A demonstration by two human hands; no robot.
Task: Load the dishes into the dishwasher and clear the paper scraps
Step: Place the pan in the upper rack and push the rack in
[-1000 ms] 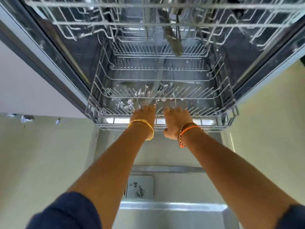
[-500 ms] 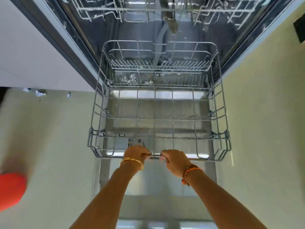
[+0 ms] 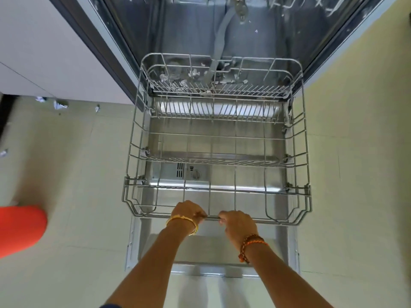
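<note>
The grey wire lower rack [image 3: 300,134] of the dishwasher stands pulled out over the open door [image 3: 206,252]. It holds no dishes. My left hand [image 3: 188,213] and my right hand [image 3: 238,223] are both closed around the rack's front rail, side by side at its middle. White paper scraps [image 3: 193,73] lie on the tub floor under the rack's far end. More paper scraps [image 3: 59,105] lie on the floor at the left, by the cabinet base.
White cabinet fronts [image 3: 44,52] run along the left of the dishwasher. An orange rounded thing [image 3: 20,230] sits at the left edge on the pale tiled floor [image 3: 355,174]. The upper rack [image 3: 322,3] shows at the top edge.
Both hands gripped the lower rack's front rail and drew it out of the tub toward me, over the open door. The view has tilted down; the orange thing came into view.
</note>
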